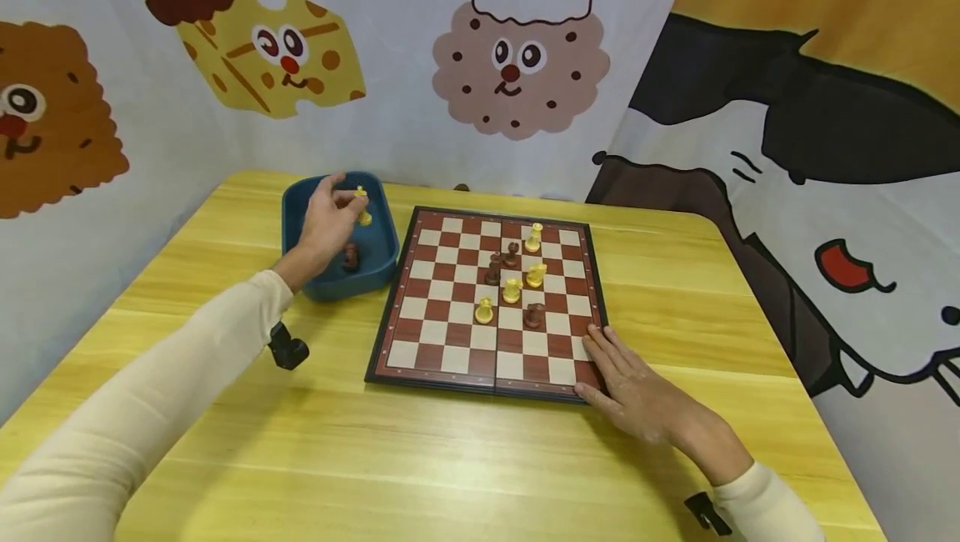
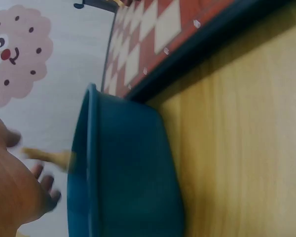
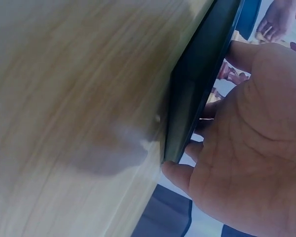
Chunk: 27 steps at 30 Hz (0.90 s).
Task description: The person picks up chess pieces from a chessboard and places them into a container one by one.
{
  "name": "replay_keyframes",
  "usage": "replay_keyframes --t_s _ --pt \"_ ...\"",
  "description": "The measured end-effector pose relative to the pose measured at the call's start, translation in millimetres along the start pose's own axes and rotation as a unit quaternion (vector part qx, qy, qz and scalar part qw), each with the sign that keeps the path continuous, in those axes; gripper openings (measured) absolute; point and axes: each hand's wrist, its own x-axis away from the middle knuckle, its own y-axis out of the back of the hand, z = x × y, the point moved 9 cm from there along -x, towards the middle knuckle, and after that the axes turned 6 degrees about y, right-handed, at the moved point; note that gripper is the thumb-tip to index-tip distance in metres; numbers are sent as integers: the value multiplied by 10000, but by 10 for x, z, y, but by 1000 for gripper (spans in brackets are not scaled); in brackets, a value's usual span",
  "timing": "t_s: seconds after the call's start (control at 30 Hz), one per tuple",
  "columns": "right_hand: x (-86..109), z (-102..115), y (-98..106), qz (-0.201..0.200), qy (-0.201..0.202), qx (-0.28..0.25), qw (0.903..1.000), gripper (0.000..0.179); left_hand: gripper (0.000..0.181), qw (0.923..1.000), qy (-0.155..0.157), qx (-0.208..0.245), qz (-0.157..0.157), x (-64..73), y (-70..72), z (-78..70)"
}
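My left hand (image 1: pixel 330 217) is over the blue bin (image 1: pixel 365 282), its thumb and fingers apart. A yellow chess piece (image 2: pixel 49 156) stands upright at the gap between the fingertips; in the left wrist view it is blurred, with space around it, base at the bin's rim. Inside the bin lies a brown chess piece (image 1: pixel 351 257). The right hand (image 1: pixel 641 392) rests with extended fingers on the near right corner of the chessboard (image 1: pixel 442 356). Yellow knights (image 1: pixel 536 275) and other yellow pieces (image 1: pixel 483 310) stand on the board, among several brown pieces (image 1: pixel 534 314).
The board and bin sit side by side on a wooden table (image 1: pixel 420 450). Behind the table hangs a white cloth (image 1: pixel 397 50) printed with cartoon figures. Black wrist mounts (image 1: pixel 287 348) stick out below both forearms.
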Motion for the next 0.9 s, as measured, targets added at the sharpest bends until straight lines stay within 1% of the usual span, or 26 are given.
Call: replay_keyframes --t_s 0.1,0.17,0.27,0.37,0.47,0.53,0.7,0.77,0.9 --pt "20 36 23 -9 21 -104 9999 80 63 9999 74 110 -38 13 22 61" --pt "29 62 51 -3 11 -159 9999 79 61 9998 64 183 -99 16 34 71" --pt "29 71 78 30 -38 -152 9999 79 57 9996 -60 241 -152 13 27 43" --pt "20 46 68 37 -66 -115 9999 79 53 9993 -155 307 -115 13 -12 9" --pt "16 29 48 80 -86 -80 9999 80 51 9990 -235 380 -4 32 -66 -13" --pt "11 24 45 106 -96 -67 9999 80 51 9985 -352 404 143 57 -116 -43" --pt "-10 39 73 -23 17 -49 10000 80 48 9971 -614 262 364 73 -205 -128" --pt "-13 38 65 -44 41 -64 10000 80 47 9967 -677 226 397 63 -224 -143" --pt "-8 31 57 -5 11 -116 9999 81 46 9951 -772 198 584 79 -288 -176"
